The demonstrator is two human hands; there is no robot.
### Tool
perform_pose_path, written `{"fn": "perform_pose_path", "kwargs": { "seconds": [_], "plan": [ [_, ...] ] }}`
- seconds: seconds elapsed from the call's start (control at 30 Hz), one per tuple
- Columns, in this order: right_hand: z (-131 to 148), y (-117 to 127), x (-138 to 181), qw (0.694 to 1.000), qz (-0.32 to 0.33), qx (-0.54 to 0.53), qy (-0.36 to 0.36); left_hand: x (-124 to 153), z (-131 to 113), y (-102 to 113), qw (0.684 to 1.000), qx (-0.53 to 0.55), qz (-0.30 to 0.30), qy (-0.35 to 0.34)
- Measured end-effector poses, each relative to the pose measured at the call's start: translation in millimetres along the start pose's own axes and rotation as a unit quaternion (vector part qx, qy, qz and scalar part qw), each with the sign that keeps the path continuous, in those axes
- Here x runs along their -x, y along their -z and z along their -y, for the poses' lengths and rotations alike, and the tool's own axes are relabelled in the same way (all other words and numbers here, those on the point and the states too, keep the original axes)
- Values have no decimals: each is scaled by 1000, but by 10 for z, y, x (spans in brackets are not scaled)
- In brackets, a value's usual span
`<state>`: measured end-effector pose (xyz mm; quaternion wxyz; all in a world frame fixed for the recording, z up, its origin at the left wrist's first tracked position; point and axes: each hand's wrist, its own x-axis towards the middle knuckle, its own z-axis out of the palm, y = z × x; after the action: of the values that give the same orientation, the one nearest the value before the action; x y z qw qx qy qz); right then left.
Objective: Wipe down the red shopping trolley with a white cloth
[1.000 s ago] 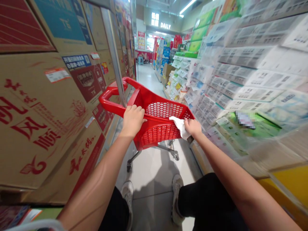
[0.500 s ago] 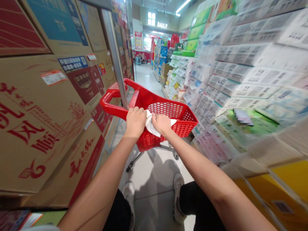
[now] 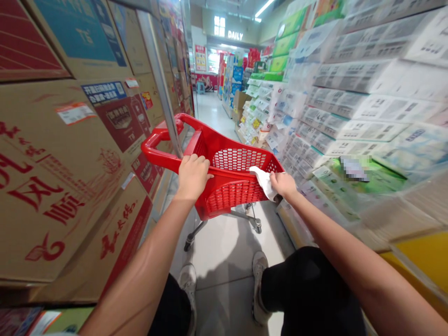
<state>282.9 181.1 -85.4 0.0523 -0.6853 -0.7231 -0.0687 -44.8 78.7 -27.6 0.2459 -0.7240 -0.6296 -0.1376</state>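
A red shopping cart (image 3: 231,198) stands sideways in front of me, its handle (image 3: 159,156) to the left and its perforated basket to the right. My left hand (image 3: 193,175) is closed over the near top rim, close to where the handle joins the basket. Toward the far right end of the same rim, my right hand (image 3: 283,184) grips a white cloth (image 3: 263,181). Part of the cloth lies over the rim and part hangs down the outside. Inside the basket, no goods show.
Large cardboard boxes (image 3: 49,177) are stacked along the left, beside a metal post (image 3: 159,74). Wrapped packs of tissue paper (image 3: 343,102) rise on the right. A tiled aisle (image 3: 212,109) runs ahead. My shoes (image 3: 259,284) stand just behind the cart's wheels.
My right hand has slid the white cloth rightward along the rim, away from my left hand. My left hand stays on the rim, having shifted slightly left. The cart has barely moved.
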Motion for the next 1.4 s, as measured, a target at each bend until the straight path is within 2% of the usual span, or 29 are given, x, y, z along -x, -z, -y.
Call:
{"fn": "perform_pose_path", "kwargs": {
  "seconds": [0.07,0.13,0.33,0.43,0.5,0.6,0.83,0.93,1.03,1.27,1.33,1.4],
  "plan": [
    [31,0,45,1000,-11,-1,-11,-10,-15,-1,1000,7,2,3],
    [220,34,115,1000,-19,-9,-2,-19,-39,-3,1000,19,1,6],
    [1264,274,322,988,-53,-92,111,-36,-174,5,999,33,-8,0],
    [1577,360,365,980,-61,-124,142,-27,-194,18,1000,30,-8,2],
    [1576,367,370,975,-58,-129,170,-10,-172,29,1000,27,-11,1],
    [1288,303,342,977,-47,-100,182,26,-113,50,1000,19,-14,-1],
    [139,83,185,997,-4,-2,77,77,0,60,1000,5,-5,-5],
    [-63,52,188,999,-2,6,39,70,-7,42,1000,7,-12,-7],
    [108,81,246,999,-11,1,32,48,-63,35,1000,12,-14,-10],
    [1244,242,384,981,-69,-85,162,-3,-167,52,1000,20,-10,-21],
    [1406,253,380,975,-82,-98,180,-1,-141,49,999,22,-11,-27],
    [1379,239,354,973,-83,-93,196,5,-98,43,999,25,-14,-34]
  ]
}}
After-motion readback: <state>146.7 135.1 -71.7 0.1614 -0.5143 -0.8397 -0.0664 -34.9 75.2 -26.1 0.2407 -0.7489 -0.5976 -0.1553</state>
